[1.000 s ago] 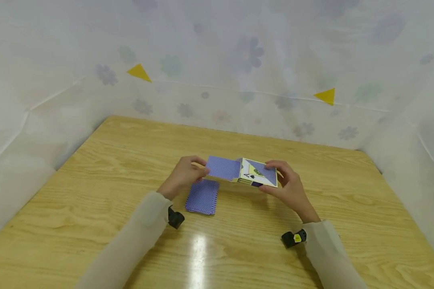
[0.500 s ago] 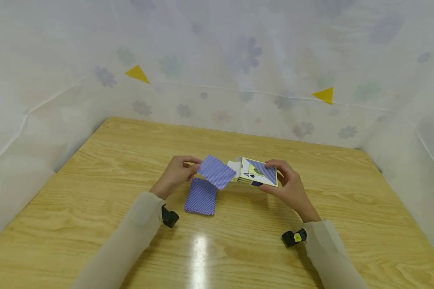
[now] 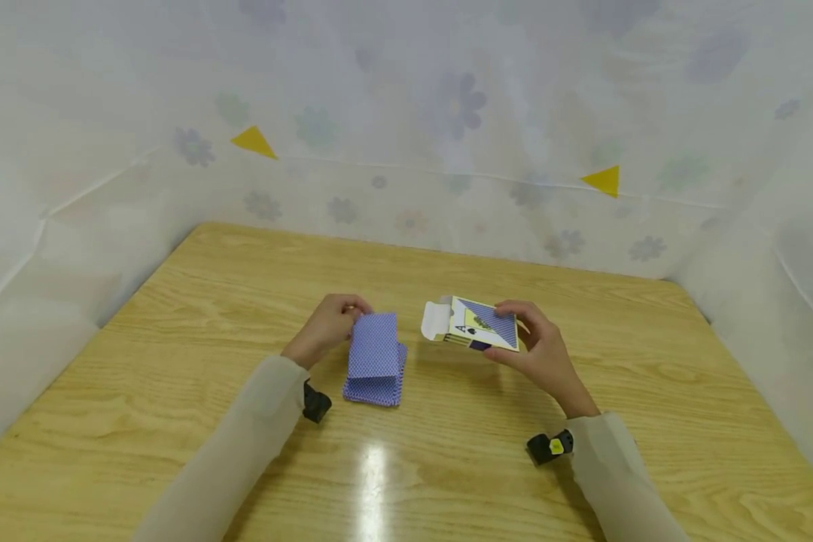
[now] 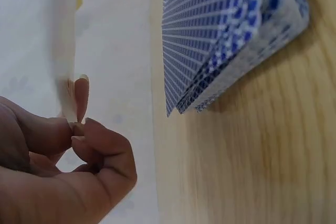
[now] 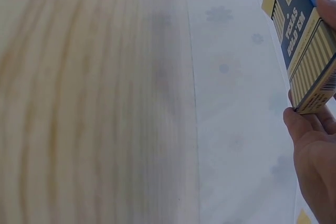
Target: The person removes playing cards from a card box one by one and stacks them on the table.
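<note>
My left hand (image 3: 325, 327) pinches a blue-backed playing card (image 3: 374, 346) by its far left corner, between thumb and fingers. The card hovers, tilted, over a stack of blue-backed playing cards (image 3: 371, 393) lying on the table, hiding most of it in the head view. In the left wrist view the held card (image 4: 64, 51) appears blurred and nearly edge-on, with the card stack (image 4: 210, 30) to its right. My right hand (image 3: 545, 354) grips a card box (image 3: 484, 324) by its right end, thumb on the near side. Its white end flap (image 3: 436, 321) hangs open toward the left. "TEXAS HOLD 'EM" is printed on the box's side (image 5: 298, 24).
A light wooden table (image 3: 461, 452) lies under both hands. White flowered sheeting (image 3: 393, 113) encloses the back and sides, with two yellow triangles (image 3: 254, 141) on the back sheet. Each wrist carries a small black camera (image 3: 317, 404).
My left hand has drawn the playing card leftward out of the box and swung it round over the stack. The box's white flap is now exposed. My right hand keeps holding the box almost still.
</note>
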### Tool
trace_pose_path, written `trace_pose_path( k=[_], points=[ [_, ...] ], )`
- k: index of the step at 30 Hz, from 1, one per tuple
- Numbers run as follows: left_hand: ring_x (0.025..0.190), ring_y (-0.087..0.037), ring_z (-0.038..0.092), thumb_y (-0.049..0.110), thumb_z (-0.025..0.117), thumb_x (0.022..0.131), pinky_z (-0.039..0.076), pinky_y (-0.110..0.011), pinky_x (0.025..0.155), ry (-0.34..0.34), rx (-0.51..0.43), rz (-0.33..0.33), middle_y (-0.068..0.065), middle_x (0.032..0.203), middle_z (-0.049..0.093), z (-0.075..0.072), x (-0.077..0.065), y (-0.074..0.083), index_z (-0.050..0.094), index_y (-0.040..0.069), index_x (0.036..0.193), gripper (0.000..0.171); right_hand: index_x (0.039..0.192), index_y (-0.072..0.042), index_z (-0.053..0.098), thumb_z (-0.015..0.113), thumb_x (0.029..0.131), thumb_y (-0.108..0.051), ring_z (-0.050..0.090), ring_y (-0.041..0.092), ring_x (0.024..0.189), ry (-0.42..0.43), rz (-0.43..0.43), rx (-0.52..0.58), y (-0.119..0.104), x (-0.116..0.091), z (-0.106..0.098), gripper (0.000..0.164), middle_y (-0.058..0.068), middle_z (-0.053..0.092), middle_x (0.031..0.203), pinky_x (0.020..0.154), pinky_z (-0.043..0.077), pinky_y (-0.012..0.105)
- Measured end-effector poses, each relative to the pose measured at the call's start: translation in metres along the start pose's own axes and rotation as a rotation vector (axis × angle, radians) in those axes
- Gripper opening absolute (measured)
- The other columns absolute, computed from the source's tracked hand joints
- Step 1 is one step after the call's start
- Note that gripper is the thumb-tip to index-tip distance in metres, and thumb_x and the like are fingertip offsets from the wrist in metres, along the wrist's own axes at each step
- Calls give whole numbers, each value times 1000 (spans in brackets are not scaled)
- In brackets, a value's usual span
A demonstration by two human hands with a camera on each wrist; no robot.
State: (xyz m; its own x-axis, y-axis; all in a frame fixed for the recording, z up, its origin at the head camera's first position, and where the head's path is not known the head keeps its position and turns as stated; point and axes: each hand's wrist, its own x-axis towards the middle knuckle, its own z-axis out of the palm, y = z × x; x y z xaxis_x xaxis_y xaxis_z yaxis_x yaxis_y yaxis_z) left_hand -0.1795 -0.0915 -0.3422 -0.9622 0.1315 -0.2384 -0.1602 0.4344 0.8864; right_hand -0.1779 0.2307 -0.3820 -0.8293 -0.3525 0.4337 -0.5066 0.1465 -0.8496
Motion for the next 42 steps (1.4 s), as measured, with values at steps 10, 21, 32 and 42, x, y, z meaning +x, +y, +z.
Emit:
trace_pose_path(
  k=[10, 21, 32, 42],
  points=[
    [81, -18, 47, -1, 40, 96, 38, -25, 67, -32, 217, 62, -16, 107, 62, 6, 10, -11, 67, -2, 98, 28, 120, 9, 50, 72, 72, 17, 48, 7, 118, -12, -4, 4, 1, 0, 1, 54, -3, 49, 128, 91, 43, 13],
    [87, -20, 54, 1, 46, 96, 43, -26, 70, -20, 325, 33, -17, 111, 65, 9, 9, -12, 67, -2, 101, 22, 120, 9, 50, 72, 72, 17, 48, 7, 117, -13, -5, 3, -1, 2, 4, 53, -7, 48, 127, 90, 44, 14],
    [69, -16, 50, 6, 53, 95, 39, -22, 57, 14, 366, 12, -12, 90, 62, 12, 9, -13, 60, -3, 102, 13, 121, 8, 51, 72, 72, 16, 48, 7, 117, -18, 1, -8, 0, 1, 4, 53, -6, 48, 127, 90, 44, 13],
    [66, -15, 48, 6, 53, 95, 38, -22, 54, 27, 410, 7, -10, 83, 59, 13, 8, -11, 59, -2, 98, 11, 120, 8, 51, 72, 73, 15, 47, 5, 118, -23, 12, -17, -2, 0, 5, 52, 19, 46, 128, 91, 44, 13]
  ],
)
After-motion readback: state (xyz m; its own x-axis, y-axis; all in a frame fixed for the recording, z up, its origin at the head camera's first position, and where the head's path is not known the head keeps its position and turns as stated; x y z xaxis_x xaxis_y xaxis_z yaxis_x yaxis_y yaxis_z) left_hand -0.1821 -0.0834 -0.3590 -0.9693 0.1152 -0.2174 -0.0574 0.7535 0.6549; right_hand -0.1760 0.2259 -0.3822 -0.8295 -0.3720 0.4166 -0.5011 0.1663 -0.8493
